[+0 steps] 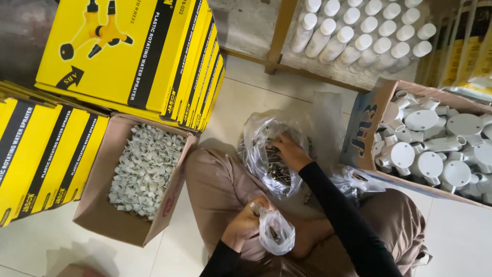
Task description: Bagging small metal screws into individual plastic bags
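I sit on the floor with brown trousers and black sleeves. My right hand [289, 150] reaches into a large clear plastic bag [266, 154] full of small dark metal screws, fingers closed among them. My left hand [245, 221] holds a small clear plastic bag [277, 233] by its mouth over my lap; a few dark screws lie at its bottom.
An open cardboard box of small white plastic clips [143, 169] stands at my left. Yellow flat boxes [133, 56] are stacked behind it and at far left [41, 154]. A box of white round plastic fittings [435, 149] sits at right. White tubes [359, 31] lean at the back.
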